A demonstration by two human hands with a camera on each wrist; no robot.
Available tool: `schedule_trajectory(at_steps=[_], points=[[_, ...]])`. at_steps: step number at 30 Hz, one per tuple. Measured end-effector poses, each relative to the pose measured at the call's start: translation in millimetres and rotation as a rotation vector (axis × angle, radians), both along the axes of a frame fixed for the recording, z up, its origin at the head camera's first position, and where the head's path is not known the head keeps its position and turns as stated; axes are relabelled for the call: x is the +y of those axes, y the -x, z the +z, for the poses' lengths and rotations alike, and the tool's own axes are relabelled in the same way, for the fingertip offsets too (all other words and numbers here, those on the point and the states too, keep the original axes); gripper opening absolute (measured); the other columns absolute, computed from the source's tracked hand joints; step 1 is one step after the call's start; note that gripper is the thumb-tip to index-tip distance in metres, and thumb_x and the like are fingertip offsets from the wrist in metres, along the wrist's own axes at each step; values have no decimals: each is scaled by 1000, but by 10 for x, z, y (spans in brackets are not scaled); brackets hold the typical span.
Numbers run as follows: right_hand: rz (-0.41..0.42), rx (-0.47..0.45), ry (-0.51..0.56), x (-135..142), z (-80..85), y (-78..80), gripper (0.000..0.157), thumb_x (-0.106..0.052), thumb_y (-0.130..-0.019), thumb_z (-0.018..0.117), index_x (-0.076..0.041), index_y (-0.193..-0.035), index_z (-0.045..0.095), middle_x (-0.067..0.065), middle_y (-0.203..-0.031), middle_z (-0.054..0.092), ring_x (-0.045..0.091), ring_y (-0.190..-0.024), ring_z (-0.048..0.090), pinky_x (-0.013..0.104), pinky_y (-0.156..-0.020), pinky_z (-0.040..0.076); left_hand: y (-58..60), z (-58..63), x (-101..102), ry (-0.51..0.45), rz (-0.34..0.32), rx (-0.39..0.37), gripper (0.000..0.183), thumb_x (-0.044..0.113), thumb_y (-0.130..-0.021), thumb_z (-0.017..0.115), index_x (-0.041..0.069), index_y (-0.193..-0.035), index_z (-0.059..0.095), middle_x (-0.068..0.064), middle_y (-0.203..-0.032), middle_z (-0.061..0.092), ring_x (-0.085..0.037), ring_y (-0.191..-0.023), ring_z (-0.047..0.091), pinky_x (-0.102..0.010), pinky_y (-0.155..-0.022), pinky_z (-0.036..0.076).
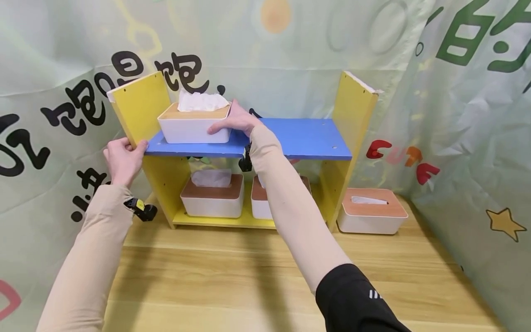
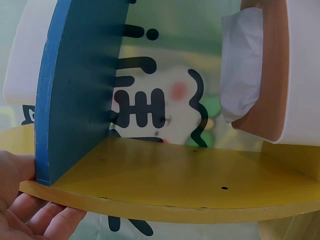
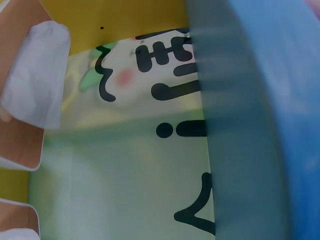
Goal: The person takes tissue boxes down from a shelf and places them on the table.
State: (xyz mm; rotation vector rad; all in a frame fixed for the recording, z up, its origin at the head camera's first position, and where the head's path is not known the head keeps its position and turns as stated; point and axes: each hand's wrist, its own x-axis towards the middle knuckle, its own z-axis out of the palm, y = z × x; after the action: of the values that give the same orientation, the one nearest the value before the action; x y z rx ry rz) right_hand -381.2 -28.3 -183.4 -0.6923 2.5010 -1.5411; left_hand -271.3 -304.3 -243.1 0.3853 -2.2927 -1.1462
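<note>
A white tissue box [image 1: 188, 131] with a light wooden lid and a tissue sticking up stands on the blue upper shelf [image 1: 303, 138], near its left end. My right hand [image 1: 238, 119] grips this box at its right end, thumb on the front face and fingers round the back corner. At the left, my left hand [image 1: 126, 159] holds the front edge of the yellow side panel [image 1: 141, 106] beside the blue board. The left wrist view shows its fingers [image 2: 62, 222] on the panel's outer side and the thumb by the blue edge. In the right wrist view the right hand is almost wholly out of frame.
Below, a tissue box with a brown lid [image 1: 213, 198] sits on the yellow bottom shelf [image 1: 215, 222]; another box [image 1: 260, 203] beside it is partly hidden by my right forearm. One more tissue box [image 1: 373, 216] stands on the wooden tabletop [image 1: 199, 272], right of the shelf unit. Printed cloth hangs behind.
</note>
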Motion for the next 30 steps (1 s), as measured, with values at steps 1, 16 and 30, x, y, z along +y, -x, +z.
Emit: schedule_trajectory(at_steps=[1, 16, 30], points=[[1, 5, 12, -1, -1, 0, 95, -20, -66, 89, -12, -141, 32, 4, -139, 44, 12, -121, 42, 17, -108, 32, -1, 7, 1, 0, 0, -1, 46, 36, -95, 62, 2, -126, 68, 42, -45, 36, -17, -110, 38, -41, -108, 31], [15, 3, 212, -43, 20, -42, 45, -23, -71, 87, -14, -112, 68, -1, -101, 72, 10, -96, 60, 14, -88, 44, 3, -15, -11, -13, 2, 3, 48, 38, -96, 62, 4, -130, 67, 41, -52, 45, -26, -128, 40, -33, -102, 34], [-44, -8, 235, -51, 44, -89, 56, -26, -73, 86, -11, -119, 57, 3, -119, 61, 10, -106, 54, 16, -94, 42, 5, -9, -3, -9, 8, -7, 47, 37, -97, 62, 6, -132, 65, -18, -121, 64, -27, -130, 38, -41, -112, 30]])
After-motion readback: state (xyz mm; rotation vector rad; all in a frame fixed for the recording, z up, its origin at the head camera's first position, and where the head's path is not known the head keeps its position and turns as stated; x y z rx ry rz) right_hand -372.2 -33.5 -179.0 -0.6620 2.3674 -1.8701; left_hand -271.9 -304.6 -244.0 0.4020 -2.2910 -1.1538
